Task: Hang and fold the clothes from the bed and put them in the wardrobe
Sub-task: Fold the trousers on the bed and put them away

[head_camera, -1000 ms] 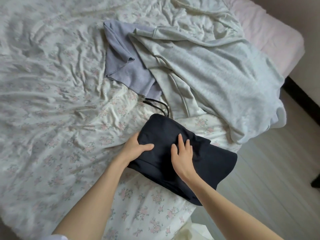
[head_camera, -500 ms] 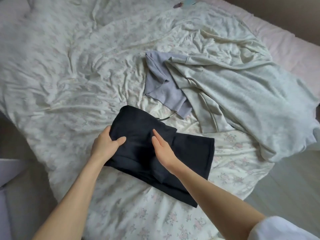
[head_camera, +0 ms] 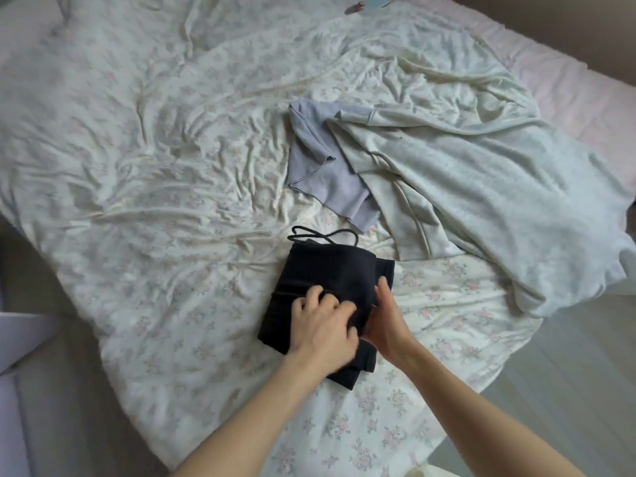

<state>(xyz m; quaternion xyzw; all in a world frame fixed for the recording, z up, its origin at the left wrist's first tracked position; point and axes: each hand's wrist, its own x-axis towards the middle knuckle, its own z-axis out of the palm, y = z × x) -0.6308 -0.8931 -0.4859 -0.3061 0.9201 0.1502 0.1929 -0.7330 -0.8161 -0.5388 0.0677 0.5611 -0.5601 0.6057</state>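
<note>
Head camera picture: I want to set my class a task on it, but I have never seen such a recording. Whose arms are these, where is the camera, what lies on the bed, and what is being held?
There is no machine here. A person wears a wide-angle camera on the head, so you look forward and down along their own bare arms at a bed with a flowered cover.

Both hands are on a dark garment, folded into a compact bundle near the bed's edge. The left hand lies on top with curled fingers gripping the cloth; the right hand holds its right side. Thin dark straps stick out at the far end.

Further back lie two clothes not yet folded: a lilac top and, partly over it, a large pale grey garment. No wardrobe is in view.
</note>
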